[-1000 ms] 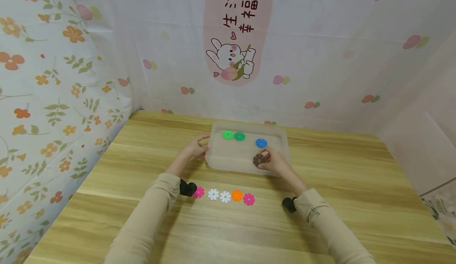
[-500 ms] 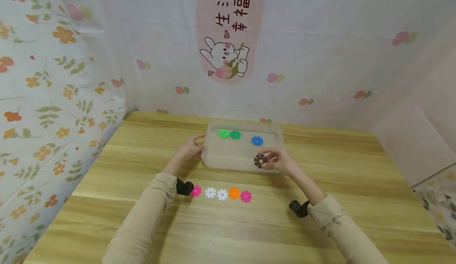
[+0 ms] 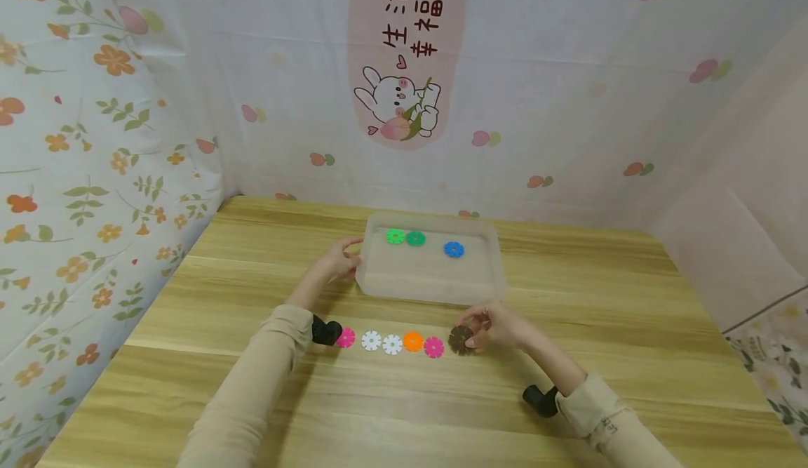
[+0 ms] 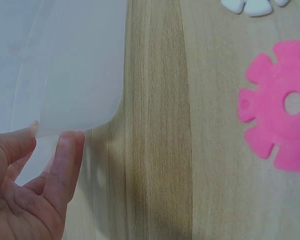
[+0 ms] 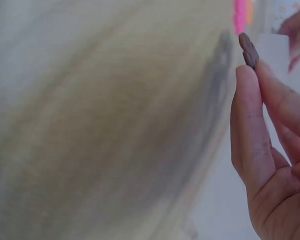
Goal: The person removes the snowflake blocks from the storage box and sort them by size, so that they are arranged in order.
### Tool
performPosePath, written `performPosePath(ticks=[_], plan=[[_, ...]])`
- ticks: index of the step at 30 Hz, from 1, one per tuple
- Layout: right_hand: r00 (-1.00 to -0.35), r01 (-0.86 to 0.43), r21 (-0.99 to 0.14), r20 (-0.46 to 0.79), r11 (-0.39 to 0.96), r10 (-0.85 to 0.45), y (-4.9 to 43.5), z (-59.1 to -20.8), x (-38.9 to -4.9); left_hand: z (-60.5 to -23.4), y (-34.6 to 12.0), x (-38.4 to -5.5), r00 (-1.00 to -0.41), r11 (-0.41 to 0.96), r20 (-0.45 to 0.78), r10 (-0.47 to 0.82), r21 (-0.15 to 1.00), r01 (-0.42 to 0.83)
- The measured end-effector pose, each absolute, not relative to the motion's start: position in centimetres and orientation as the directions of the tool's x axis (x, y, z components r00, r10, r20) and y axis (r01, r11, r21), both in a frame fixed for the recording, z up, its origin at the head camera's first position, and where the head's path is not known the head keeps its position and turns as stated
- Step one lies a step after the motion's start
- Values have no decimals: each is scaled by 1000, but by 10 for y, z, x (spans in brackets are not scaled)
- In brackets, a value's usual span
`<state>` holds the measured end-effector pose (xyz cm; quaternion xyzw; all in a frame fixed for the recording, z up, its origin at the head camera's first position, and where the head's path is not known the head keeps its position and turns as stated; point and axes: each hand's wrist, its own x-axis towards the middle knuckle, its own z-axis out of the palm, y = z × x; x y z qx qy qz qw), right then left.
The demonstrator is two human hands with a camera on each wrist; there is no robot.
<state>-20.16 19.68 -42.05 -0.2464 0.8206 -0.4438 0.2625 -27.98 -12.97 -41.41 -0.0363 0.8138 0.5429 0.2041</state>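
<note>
My right hand [image 3: 495, 324] pinches a brown snowflake building disc [image 3: 461, 340] between thumb and fingers, over the table at the right end of a row of discs. In the right wrist view the brown disc [image 5: 248, 51] appears nearly edge-on at the fingertips. The row has a pink disc [image 3: 433, 347] beside the held one, an orange disc [image 3: 413, 342], two white discs [image 3: 392, 344] and another pink disc [image 4: 275, 105] at the left. My left hand [image 3: 337, 260] holds the left end of a translucent plastic box [image 3: 431, 291], thumb and fingertips at its edge [image 4: 65, 131].
Inside the box lie a light green disc [image 3: 395, 236], a dark green disc [image 3: 415, 238] and a blue disc [image 3: 454, 250]. The wood-grain table [image 3: 404, 412] backs onto a printed cloth [image 3: 265, 68]. Each wrist wears a black camera [image 3: 540, 401].
The right hand has carried the brown disc out from over the box, toward the person, to the right end of the row. The left hand stays at the box.
</note>
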Motion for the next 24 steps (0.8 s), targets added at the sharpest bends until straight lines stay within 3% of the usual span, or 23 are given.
performPosePath(ticks=[4,13,20,24], plan=[[-754,-157,-840,-238,520,-612,194,-430,-199,-415,-131,-280,-915,429,-369,164,862,-270],[-820,-282,-693,-185,664,-541,185,-427,-194,-414,-131,-280,-918,416,-358,170,871,-263],[-835,-367,-706,-36,605,-548,184,-400,-223,-416,-130,-281,-918,426,-354,180,869,-252],[-845,-374,-702,-12,607,-534,183,-382,-248,-417,-129,-279,-921,423,-347,176,871,-247]])
